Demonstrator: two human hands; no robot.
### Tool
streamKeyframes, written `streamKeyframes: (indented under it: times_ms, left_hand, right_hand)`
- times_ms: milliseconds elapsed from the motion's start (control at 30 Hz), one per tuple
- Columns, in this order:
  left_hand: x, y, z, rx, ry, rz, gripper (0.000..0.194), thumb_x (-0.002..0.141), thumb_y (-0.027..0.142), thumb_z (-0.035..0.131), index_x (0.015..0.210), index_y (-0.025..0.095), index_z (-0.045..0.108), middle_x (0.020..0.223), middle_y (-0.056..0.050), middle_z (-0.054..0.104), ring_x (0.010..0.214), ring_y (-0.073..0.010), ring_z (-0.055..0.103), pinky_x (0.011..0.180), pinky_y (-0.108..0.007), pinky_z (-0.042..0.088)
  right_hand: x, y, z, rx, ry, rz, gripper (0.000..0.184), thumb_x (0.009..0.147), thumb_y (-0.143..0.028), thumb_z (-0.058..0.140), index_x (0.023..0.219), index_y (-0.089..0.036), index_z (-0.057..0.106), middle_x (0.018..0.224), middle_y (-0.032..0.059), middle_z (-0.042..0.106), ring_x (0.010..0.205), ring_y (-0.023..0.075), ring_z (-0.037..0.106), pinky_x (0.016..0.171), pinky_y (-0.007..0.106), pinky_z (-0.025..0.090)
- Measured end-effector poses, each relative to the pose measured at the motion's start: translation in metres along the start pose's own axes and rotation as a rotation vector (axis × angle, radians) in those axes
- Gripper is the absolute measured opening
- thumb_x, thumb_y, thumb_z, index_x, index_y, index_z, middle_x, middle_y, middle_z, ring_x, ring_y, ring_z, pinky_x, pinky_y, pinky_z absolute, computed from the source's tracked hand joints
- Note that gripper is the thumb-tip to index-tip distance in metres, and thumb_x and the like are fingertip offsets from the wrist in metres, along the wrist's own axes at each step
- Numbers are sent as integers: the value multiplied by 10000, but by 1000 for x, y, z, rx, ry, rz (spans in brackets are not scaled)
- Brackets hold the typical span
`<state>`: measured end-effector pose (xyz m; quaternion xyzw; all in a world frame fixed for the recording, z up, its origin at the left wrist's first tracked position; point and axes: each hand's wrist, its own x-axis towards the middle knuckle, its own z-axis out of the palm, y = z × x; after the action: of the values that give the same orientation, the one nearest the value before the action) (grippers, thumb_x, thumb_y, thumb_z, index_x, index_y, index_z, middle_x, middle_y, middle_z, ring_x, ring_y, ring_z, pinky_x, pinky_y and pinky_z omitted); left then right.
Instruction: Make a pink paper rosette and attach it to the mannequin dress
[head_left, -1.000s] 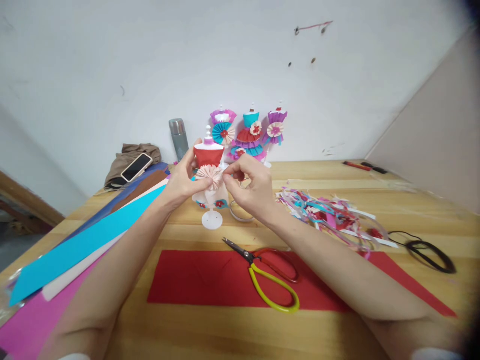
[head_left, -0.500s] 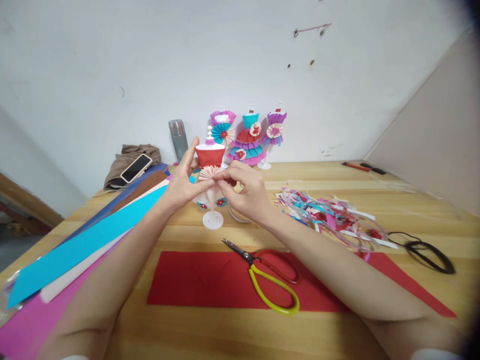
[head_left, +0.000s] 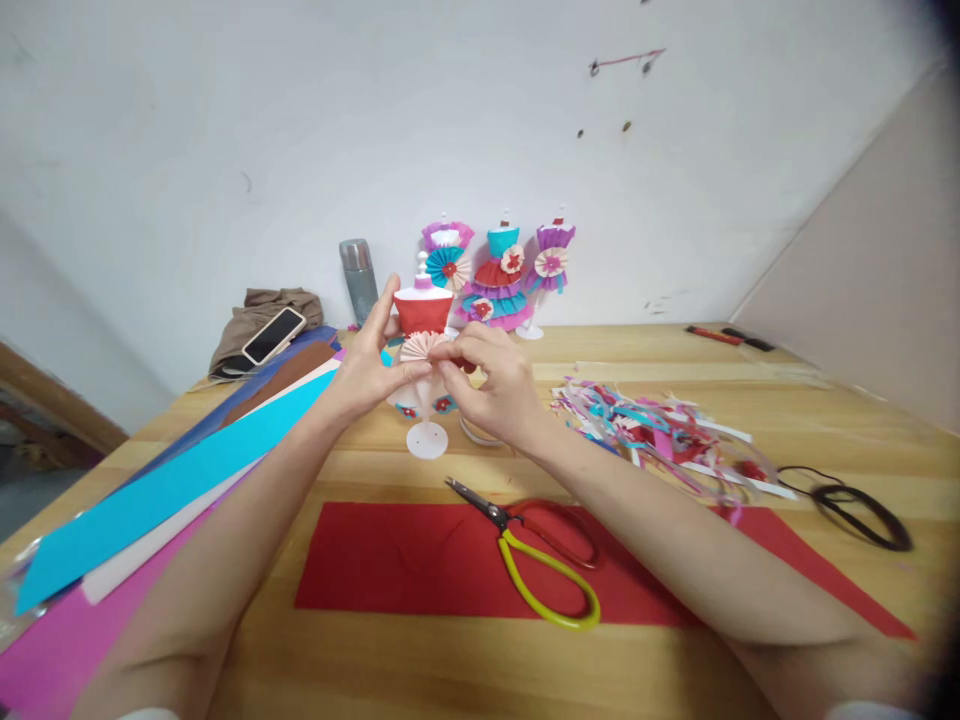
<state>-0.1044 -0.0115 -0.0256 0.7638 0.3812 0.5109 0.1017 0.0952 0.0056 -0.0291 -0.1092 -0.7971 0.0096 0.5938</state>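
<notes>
A small white dress-form mannequin (head_left: 401, 296) with a red paper bodice (head_left: 424, 316) stands upright on its round base (head_left: 427, 441). Across its waist lies a pale pink pleated paper fan (head_left: 420, 346). My left hand (head_left: 367, 365) is closed around the mannequin's left side, its thumb against the lower edge of the fan and its fingers partly behind the form. From the right, my right hand (head_left: 495, 380) pinches the fan's edge between thumb and forefinger. Its other fingers are curled, and the exact contact is partly hidden.
Scissors (head_left: 499, 515) lie on a red paper strip (head_left: 390, 570) in front. Several dressed mannequins (head_left: 504, 272) and a flask (head_left: 358, 280) stand along the wall. Paper scraps (head_left: 660, 430) and a black cord (head_left: 862, 515) are at right; coloured sheets (head_left: 187, 480) and a phone (head_left: 274, 336) at left.
Both hands stay at the fan with hardly any movement. The whole view has shifted very slightly.
</notes>
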Motion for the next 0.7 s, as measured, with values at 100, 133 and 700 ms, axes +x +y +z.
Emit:
streamKeyframes:
  times_ms: [100,133,700]
  left_hand:
    - [0,-2,0,-68,-11,4,1185,713,640,827,1648,321,172,1625,-174,416,1432,-395,493,1163,-574,421]
    - [0,-1,0,-71,-8,3,1180,715,626,833,1647,321,176,1624,-172,419,1428,-395,498,1161,-574,425]
    - [2,-1,3,-98,36,17,1156,699,587,860,1630,285,245,1537,-180,520,1435,-395,484,1149,-543,440]
  right_hand:
    - [0,1,1,11,10,12,176,900,-125,556,812,-182,697,707,14,626,654,143,547,636,315,409]
    - [-1,2,1,21,15,19,176,898,-125,557,810,-182,698,703,15,625,653,143,550,636,316,413]
    - [8,12,-9,150,216,198,174,822,-140,562,767,-219,707,667,-14,616,629,136,559,631,307,463]
